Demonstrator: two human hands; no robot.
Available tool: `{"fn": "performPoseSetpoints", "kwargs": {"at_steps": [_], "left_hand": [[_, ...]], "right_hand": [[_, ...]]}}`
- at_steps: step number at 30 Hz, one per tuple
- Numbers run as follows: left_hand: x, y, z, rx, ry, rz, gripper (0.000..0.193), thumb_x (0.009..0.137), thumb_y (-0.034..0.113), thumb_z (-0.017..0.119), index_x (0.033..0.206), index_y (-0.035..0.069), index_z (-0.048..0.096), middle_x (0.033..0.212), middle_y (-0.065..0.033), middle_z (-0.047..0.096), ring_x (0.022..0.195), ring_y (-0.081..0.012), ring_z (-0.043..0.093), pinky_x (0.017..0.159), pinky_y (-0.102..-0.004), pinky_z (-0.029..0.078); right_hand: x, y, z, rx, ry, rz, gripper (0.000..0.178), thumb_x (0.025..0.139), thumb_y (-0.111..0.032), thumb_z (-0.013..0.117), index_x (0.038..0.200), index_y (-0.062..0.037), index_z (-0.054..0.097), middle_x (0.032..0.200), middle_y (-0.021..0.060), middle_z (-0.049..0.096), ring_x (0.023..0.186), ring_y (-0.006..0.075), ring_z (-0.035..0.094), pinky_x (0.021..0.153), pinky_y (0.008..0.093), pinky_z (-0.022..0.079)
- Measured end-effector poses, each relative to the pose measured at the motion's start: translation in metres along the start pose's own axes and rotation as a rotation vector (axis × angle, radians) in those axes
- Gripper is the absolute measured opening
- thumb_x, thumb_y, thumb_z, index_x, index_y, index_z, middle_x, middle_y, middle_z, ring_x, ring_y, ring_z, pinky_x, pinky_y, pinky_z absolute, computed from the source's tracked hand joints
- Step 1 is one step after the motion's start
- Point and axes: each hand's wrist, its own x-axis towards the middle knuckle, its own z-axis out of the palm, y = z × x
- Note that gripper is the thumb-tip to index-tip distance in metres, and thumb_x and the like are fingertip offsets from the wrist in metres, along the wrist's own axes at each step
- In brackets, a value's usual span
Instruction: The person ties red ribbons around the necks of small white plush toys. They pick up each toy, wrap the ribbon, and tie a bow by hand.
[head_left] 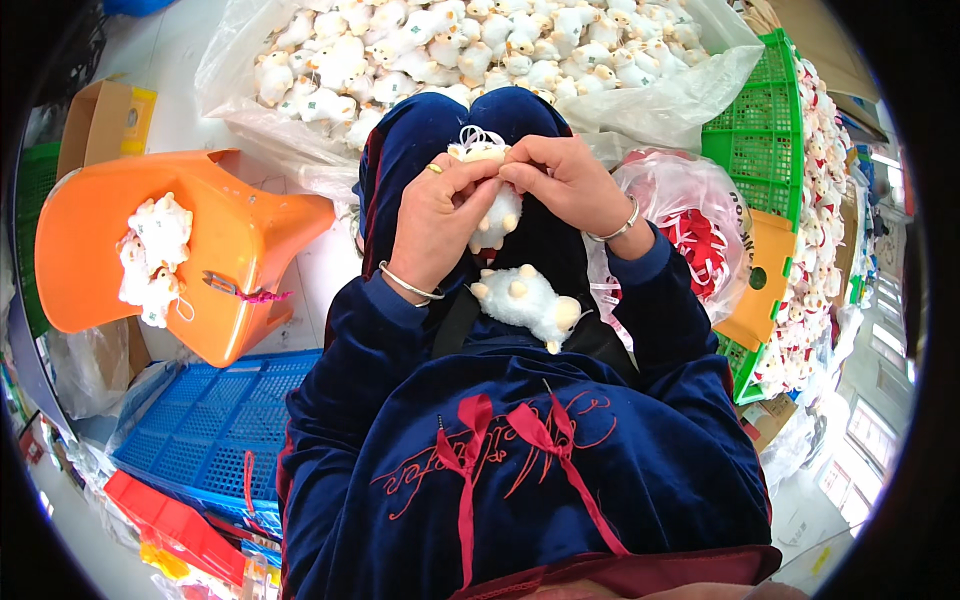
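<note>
Above my lap, a small white plush toy (pixel 492 222) with cream feet hangs between my two hands. My left hand (pixel 438 215) is closed on it, thumb and fingers pinching near its upper end. My right hand (pixel 568 185) pinches the same spot from the other side, fingertips almost meeting the left ones. White string loops (pixel 480 136) stick up just beyond the fingers. What exactly the fingertips press is partly hidden. Nearer to me, a second white plush toy (pixel 525 302) lies on its back on my lap, touched by neither hand.
Beyond my knees spreads a clear plastic bag (pixel 225 70) heaped with white plush toys. An orange stool (pixel 90 235) at left bears several plush toys and small snips (pixel 222 284). A blue crate (pixel 215 420) stands nearer. At right are a bag of red pieces (pixel 695 245) and a green crate (pixel 745 120).
</note>
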Motion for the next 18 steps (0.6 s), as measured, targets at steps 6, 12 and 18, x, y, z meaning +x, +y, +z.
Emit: {"fn": "performPoseSetpoints", "kwargs": {"at_steps": [6,12,18], "left_hand": [[-0.001,-0.005,0.0,-0.063,-0.006,-0.045,0.011,0.091,0.005,0.073,0.102,0.002,0.075,0.087,-0.0049,0.06,0.07,-0.0114,0.059,0.063,-0.0252,0.048],[-0.006,-0.009,0.005,0.006,0.035,0.054,0.01,0.09,0.003,0.074,0.1,0.003,0.075,0.081,-0.0039,0.06,0.068,-0.0115,0.057,0.061,-0.025,0.046],[-0.006,-0.008,0.008,0.008,0.05,0.052,0.012,0.088,0.001,0.074,0.1,0.003,0.075,0.081,-0.0035,0.06,0.068,-0.0115,0.057,0.061,-0.0253,0.046]], "right_hand": [[0.001,0.004,-0.013,-0.043,0.028,0.084,0.026,0.102,-0.021,0.059,0.093,0.0008,0.07,0.077,0.0042,0.07,0.064,0.0114,0.059,0.06,0.0265,0.047],[-0.001,-0.024,-0.027,-0.059,-0.109,0.368,0.028,0.104,-0.024,0.054,0.103,-0.0006,0.07,0.082,0.0035,0.072,0.047,0.0115,0.055,0.045,0.0272,0.044],[0.008,-0.033,-0.033,-0.1,-0.429,0.519,0.024,0.103,-0.021,0.057,0.095,-0.0019,0.069,0.081,0.002,0.071,0.049,0.0072,0.058,0.044,0.0233,0.044]]}}
